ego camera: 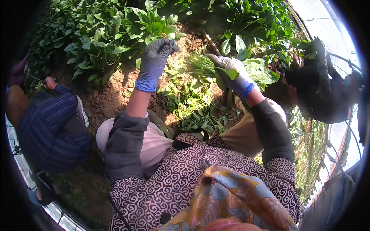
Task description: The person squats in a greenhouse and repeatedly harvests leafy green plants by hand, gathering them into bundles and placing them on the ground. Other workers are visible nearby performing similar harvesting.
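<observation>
My right hand, in a soiled blue glove, is closed around a bunch of leafy greens, its stems pointing left and its broad leaves showing to the right. My left hand, also in a blue glove with dark soiling, is raised left of the stems, apart from them. Its fingers are curled together at the tips; whether anything small is between them cannot be made out. Beneath and between the hands, loose leaves and stems lie scattered on brown soil.
Dense leafy plants grow ahead, and more at the upper right. A stick-like handle lies beyond the bunch. A person in a striped dark top crouches at left; another in dark clothes is at right, near the translucent greenhouse wall.
</observation>
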`<action>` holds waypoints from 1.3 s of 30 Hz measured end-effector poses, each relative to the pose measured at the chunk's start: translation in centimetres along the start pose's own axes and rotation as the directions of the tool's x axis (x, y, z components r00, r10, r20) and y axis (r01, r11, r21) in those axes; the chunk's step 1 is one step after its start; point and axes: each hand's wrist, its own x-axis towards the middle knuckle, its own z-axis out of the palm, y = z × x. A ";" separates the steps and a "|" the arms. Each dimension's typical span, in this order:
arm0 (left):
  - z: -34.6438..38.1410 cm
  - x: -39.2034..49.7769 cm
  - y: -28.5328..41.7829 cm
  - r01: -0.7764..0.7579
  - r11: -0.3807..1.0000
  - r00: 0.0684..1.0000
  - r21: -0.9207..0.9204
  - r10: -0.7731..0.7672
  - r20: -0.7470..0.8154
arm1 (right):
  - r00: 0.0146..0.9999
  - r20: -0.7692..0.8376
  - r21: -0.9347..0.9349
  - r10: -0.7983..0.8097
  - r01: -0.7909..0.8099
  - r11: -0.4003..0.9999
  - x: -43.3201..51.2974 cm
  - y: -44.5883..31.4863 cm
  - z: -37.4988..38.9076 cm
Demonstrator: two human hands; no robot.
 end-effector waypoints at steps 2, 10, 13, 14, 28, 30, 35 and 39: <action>-0.5 0.5 -0.6 -0.045 0.994 0.998 0.103 0.040 0.046 | 0.991 -0.038 -0.046 -0.131 0.130 0.991 -0.1 0.7 -0.1; 1.6 -0.2 -0.4 -0.138 0.980 0.854 0.145 0.043 0.519 | 0.953 0.050 -0.183 -0.298 0.302 0.936 -0.3 -0.5 -0.2; 1.5 -0.2 0.3 -0.119 0.969 0.875 0.217 -0.001 0.485 | 0.974 0.028 -0.027 -0.223 0.224 0.974 -0.9 -0.4 -0.4; 1.6 -0.1 0.6 -0.141 0.963 0.883 0.231 0.017 0.470 | 0.981 0.028 -0.022 -0.191 0.192 0.981 -1.1 -0.4 -0.5; 3.1 -0.4 1.2 -0.063 0.961 0.981 0.271 0.009 0.195 | 0.992 0.062 -0.353 -0.114 0.129 0.927 -0.8 -1.6 -1.5; 2.5 0.0 0.5 -0.050 0.994 0.996 0.094 0.042 0.084 | 0.986 0.011 -0.239 -0.168 0.165 0.957 -1.0 -0.7 -1.2; 3.4 -0.5 0.9 -0.201 0.878 0.971 0.434 0.119 0.209 | 0.980 -0.056 -0.288 -0.193 0.169 0.943 -0.7 -1.3 -0.9; 5.3 -1.0 0.7 -0.163 0.813 0.986 0.558 0.114 0.123 | 0.994 -0.001 -0.540 -0.105 0.088 0.837 -0.1 -1.6 -0.3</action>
